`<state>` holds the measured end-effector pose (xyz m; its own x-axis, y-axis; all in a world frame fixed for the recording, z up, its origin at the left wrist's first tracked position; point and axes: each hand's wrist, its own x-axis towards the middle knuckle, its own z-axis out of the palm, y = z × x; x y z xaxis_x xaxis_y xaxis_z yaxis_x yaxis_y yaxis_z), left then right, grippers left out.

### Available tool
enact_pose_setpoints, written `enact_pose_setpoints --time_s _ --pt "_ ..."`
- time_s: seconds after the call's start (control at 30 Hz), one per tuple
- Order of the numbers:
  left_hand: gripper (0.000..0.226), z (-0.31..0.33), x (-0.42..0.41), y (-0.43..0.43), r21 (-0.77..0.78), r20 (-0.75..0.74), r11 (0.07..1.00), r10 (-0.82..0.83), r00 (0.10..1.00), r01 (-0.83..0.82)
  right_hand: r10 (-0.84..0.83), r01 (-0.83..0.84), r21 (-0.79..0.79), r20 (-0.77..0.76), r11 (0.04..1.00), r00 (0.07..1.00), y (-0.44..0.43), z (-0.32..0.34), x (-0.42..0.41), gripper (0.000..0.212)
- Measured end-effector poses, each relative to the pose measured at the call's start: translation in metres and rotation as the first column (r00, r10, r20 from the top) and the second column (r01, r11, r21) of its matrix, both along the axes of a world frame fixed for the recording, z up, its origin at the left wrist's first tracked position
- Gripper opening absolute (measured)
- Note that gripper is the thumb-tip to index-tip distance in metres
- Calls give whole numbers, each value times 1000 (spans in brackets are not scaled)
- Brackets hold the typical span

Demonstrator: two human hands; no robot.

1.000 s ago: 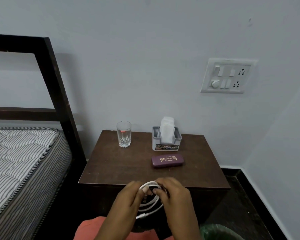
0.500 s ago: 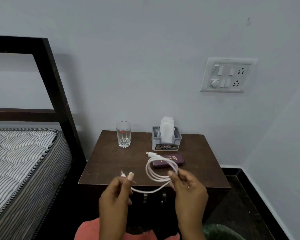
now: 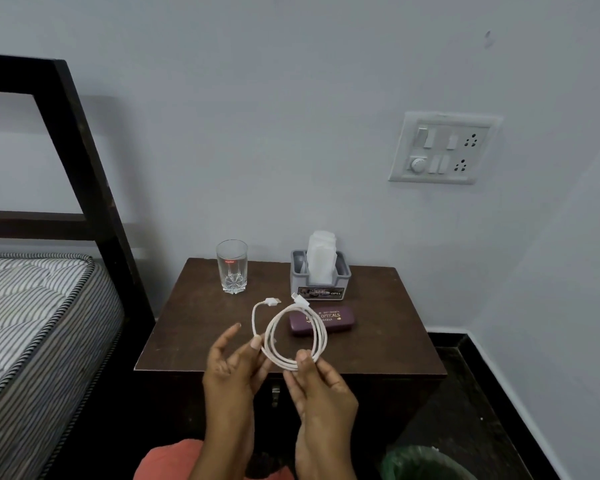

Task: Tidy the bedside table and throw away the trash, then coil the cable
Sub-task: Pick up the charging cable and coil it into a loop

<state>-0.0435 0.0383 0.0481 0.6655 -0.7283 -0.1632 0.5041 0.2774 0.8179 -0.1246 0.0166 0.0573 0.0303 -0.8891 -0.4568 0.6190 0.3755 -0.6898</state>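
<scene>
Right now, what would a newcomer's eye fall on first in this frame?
The white cable, looped into a coil and pinched at its bottom by the right hand, over the front edge of the bedside table; the left hand is open beside it. Further back on the table are a glass, a tissue holder and a purple glasses case.

Bare hands, bare forearms, salmon-orange garment

Pale grey wall with switch panel, dark bed frame and striped mattress left, brown bench centre, dark floor
</scene>
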Motion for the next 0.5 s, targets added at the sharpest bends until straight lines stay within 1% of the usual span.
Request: enact_pose_setpoints --time_s 0.07,0.1,0.17,0.2,0.3,0.37,0.5 --pt "47 -6 2 3 2 -72 998 -63 995 63 37 -37 3 -34 999 999 0 -6 -5 12" --pt "45 -8 4 5 20 -77 995 -100 992 102 60 -60 6 -53 998 997 -2 -9 -9 12" --pt "28 -12 5 6 71 -44 983 -168 985 171 128 -127 11 -75 992 989 -4 -13 -14 13" --pt "24 -14 5 7 92 -20 977 -189 982 190 164 -163 11 -89 986 982 -5 -14 -16 13" --pt "22 -14 5 7 113 -2 976 -189 982 188 228 -238 -23 -212 971 950 -7 -16 -18 11" --pt "25 -12 7 8 123 18 976 -184 983 180 228 -262 -67 -324 963 918 -9 -15 -20 8" --pt "37 -11 10 10 149 91 972 -196 976 181 193 -282 -126 -471 951 861 -13 -14 -23 4"
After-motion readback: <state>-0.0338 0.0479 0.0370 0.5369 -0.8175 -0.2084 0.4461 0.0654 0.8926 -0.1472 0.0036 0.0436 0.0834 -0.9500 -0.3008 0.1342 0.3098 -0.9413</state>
